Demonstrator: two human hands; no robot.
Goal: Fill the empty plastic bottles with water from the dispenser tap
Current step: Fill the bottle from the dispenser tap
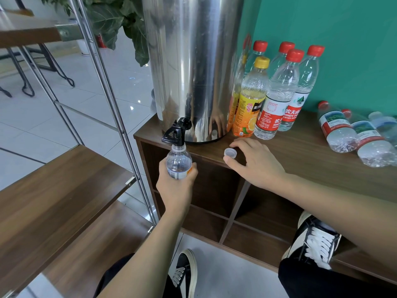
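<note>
Left hand (176, 186) grips small clear bottle (179, 161) under black tap (175, 133); right hand (255, 163), fingers loosely spread, touches white cap (230, 152) beside the steel dispenser (191, 67). Right of dispenser: five bottles upright, three lying.

Wooden cabinet top (300, 151): steel dispenser (193, 67), bottles (279, 91), white cap (230, 152).

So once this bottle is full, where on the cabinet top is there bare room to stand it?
Bare wood lies between the right hand with the white cap and the lying bottles at the right, in front of the standing bottles. It is crowded along the green wall and beside the steel dispenser.
</note>
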